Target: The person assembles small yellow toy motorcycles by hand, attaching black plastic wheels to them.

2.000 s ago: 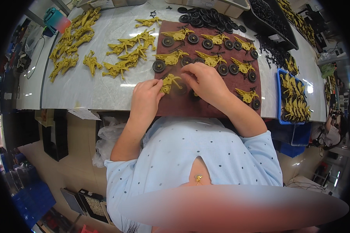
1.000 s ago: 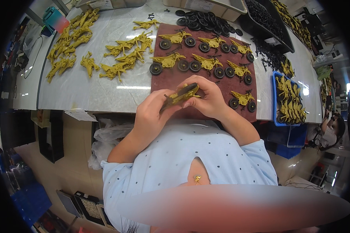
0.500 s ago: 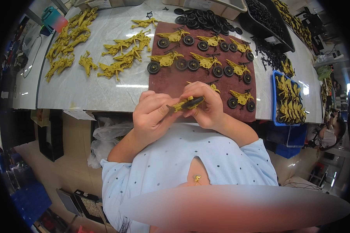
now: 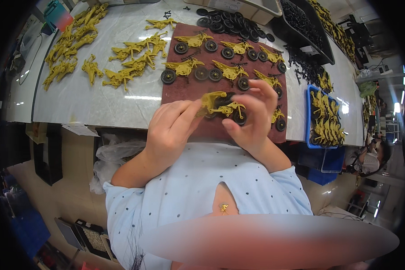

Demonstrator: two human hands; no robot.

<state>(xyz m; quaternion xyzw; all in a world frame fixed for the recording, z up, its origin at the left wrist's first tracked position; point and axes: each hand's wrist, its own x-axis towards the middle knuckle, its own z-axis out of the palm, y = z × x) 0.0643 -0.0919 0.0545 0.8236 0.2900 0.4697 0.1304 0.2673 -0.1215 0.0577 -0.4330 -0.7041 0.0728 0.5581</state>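
Note:
My left hand (image 4: 168, 128) pinches a yellow toy motorbike (image 4: 207, 104) at its left end, above the cloth's near edge. The toy is blurred, and a dark wheel (image 4: 225, 97) shows at its right side. Close by on the right, my right hand (image 4: 254, 121) is open, thumb and fingers apart, with nothing seen between them. Behind the hands another toy motorbike (image 4: 229, 109) lies on the dark red cloth (image 4: 184, 94), partly covered. More yellow motorbikes with black wheels (image 4: 229, 71) lie in rows on that cloth.
Loose yellow bodies (image 4: 135, 65) lie on the table to the left. Black wheels (image 4: 231, 22) are heaped behind the cloth. On the right stand a blue tray (image 4: 309, 121) of yellow toys and a black bin (image 4: 297, 31) of small black parts. A person (image 4: 371, 157) sits far right.
My right hand has let go of the toy motorbike and opened to the right. My left hand keeps hold of it, now tilted differently. The whole view has shifted slightly.

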